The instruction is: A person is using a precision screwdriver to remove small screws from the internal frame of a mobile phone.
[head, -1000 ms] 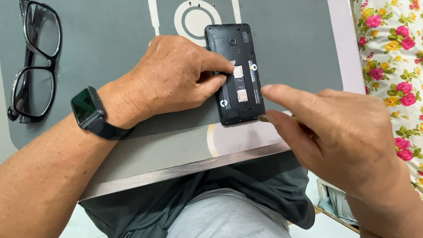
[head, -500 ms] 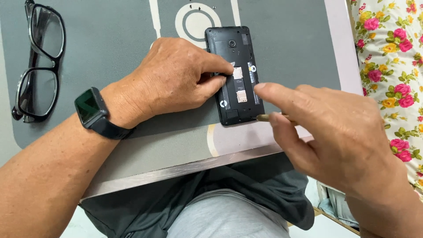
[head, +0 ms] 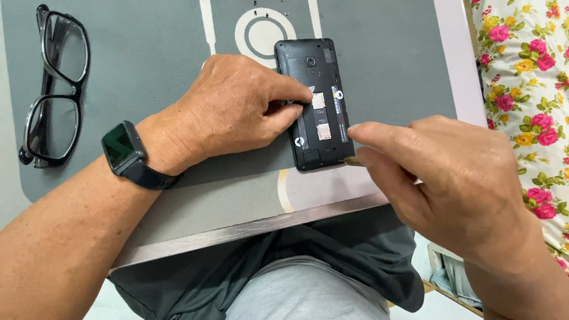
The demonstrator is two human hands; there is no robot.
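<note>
Under left grip, opened phone

You are wearing a black smartwatch with a dark square face and a matte black band on your left wrist; both your forearms are showing bare, with no sleeves; you are wearing a dark grey shirt over light grey trousers.
</note>
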